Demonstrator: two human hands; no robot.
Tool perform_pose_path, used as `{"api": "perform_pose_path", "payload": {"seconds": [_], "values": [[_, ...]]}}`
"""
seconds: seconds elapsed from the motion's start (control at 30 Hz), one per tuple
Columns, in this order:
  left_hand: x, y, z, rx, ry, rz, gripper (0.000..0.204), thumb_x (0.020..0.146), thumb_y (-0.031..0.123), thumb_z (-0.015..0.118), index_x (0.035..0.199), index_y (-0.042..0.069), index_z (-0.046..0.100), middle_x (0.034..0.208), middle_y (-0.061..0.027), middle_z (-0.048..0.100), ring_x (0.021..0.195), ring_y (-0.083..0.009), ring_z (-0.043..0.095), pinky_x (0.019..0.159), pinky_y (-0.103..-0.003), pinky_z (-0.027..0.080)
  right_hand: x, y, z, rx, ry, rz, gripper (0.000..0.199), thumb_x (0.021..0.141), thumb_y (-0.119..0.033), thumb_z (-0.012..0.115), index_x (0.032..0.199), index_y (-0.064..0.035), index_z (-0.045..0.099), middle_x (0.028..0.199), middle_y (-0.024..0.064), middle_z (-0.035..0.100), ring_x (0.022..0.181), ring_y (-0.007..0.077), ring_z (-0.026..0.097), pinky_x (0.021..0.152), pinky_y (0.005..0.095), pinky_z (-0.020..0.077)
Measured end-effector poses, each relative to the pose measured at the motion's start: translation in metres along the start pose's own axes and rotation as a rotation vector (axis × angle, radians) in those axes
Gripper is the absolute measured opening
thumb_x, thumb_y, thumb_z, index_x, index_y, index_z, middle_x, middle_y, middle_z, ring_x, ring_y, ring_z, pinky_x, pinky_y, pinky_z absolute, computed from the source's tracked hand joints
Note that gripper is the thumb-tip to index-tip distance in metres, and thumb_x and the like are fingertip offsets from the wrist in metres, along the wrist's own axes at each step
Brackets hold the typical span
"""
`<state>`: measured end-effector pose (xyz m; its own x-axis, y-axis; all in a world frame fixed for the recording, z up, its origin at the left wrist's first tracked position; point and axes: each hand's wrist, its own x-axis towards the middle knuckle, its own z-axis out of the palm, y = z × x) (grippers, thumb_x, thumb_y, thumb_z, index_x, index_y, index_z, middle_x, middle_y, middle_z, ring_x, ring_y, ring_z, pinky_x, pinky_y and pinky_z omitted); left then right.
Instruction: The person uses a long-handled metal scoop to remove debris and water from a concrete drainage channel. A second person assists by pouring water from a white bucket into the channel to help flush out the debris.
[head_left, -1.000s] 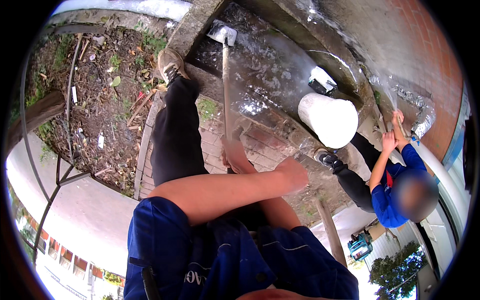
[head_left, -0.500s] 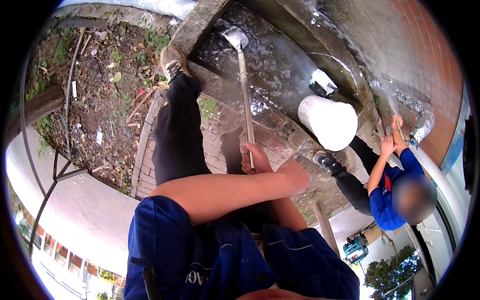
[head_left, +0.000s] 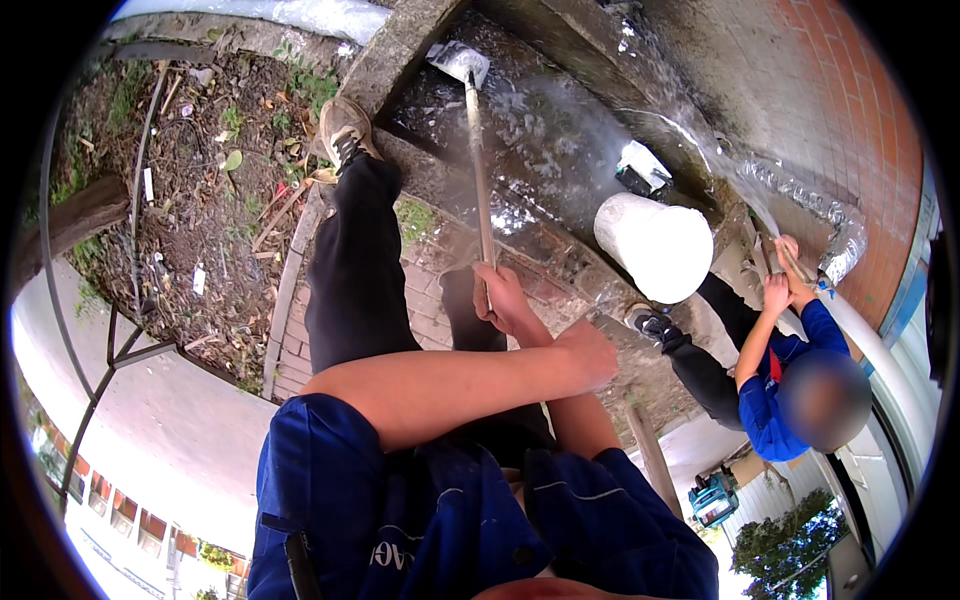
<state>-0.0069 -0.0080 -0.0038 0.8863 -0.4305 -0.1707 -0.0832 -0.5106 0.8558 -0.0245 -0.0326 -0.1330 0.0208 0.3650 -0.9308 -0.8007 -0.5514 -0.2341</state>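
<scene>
Outdoors, in a wet concrete trough (head_left: 430,165), rests the white head of a long pole (head_left: 478,170), grasped by the outstretched right hand (head_left: 503,300); the left hand (head_left: 588,355) crosses rightward, its grip unclear.

Got leaf-littered soil (head_left: 205,222) on left, with brown trunk (head_left: 85,222) at its edge. Also got silver pipe (head_left: 848,243) and brick wall (head_left: 862,112) far right.
</scene>
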Motion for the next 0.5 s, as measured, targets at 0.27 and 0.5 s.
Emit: {"api": "perform_pose_path", "payload": {"seconds": [0.27,0.5], "values": [[-0.004,-0.002,-0.004,0.011,0.022,-0.014,0.015,0.082,0.015,0.063,0.076,0.010,0.076,0.079,-0.0069,0.074,0.079,-0.0265,0.074,0.068,-0.042,0.054,0.004,-0.003,-0.003,-0.138,0.131,-0.128,0.034,0.102,-0.028,0.056,0.076,-0.0072,0.048,0.054,0.0047,0.049,0.036,0.0158,0.043,0.034,0.0320,0.0248],[0.008,-0.013,-0.012,0.013,0.109,-0.018,0.012,0.080,0.014,0.065,0.076,0.009,0.074,0.079,-0.0072,0.074,0.080,-0.0266,0.074,0.068,-0.042,0.054,0.037,-0.029,-0.010,-0.258,0.097,-0.075,0.036,0.103,-0.028,0.055,0.077,-0.0026,0.049,0.055,0.0067,0.049,0.037,0.0181,0.046,0.035,0.0333,0.0279]]}}
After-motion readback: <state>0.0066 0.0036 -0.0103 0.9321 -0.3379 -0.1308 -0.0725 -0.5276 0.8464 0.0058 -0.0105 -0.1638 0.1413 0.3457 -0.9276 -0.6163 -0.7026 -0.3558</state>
